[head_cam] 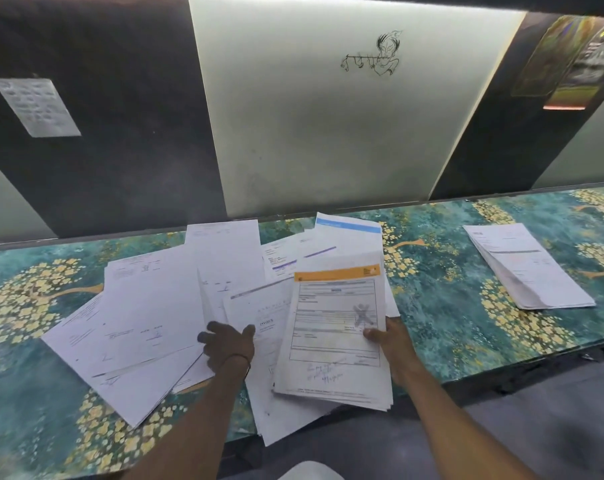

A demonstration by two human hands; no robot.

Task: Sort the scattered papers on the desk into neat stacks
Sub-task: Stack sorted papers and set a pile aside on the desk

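White printed papers (pixel 144 317) lie fanned and overlapping across the middle of the desk (pixel 442 306). My right hand (pixel 390 344) grips the right edge of a bundle of sheets; its top sheet is an orange-headed form (pixel 335 327) with a stamp and handwriting. My left hand (pixel 227 344) rests palm down on the loose sheets just left of that bundle, fingers curled over an invoice sheet (pixel 259 317); a thin band is on its wrist. A separate neat stack (pixel 525 265) lies at the far right of the desk.
The desk has a teal surface with yellow tree patterns and a dark front edge (pixel 501 379). A wall of dark and pale panels rises behind it, with a taped note (pixel 37 107) at left, a line drawing (pixel 376 57) and a poster (pixel 577 60).
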